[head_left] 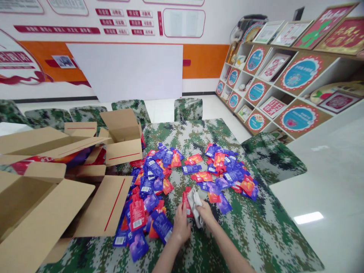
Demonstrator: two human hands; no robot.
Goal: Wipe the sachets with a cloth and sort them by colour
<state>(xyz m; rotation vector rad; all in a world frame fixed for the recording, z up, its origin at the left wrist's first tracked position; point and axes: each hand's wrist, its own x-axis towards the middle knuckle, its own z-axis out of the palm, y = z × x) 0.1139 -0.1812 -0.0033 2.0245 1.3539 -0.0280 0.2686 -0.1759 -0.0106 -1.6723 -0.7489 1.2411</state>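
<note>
The right hand (205,212) clasps a folded grey cloth (195,206) beside the red pouch (185,201) over the camouflage tablecloth (187,132), while the left hand (182,223) curls, grip indeterminable, at this pouch, likely light, pliable, slick, best held by its edges.

Camo-covered worktop (250,235), left side crowded

Open brown cardboard boxes (106,204) at left, flaps spread. Beside them, long heap of printed purple and red-orange pouches (146,185). Second, shorter heap (233,175) at right, same colours. Few loose pouches (191,169) between the heaps, lying flat.
</note>
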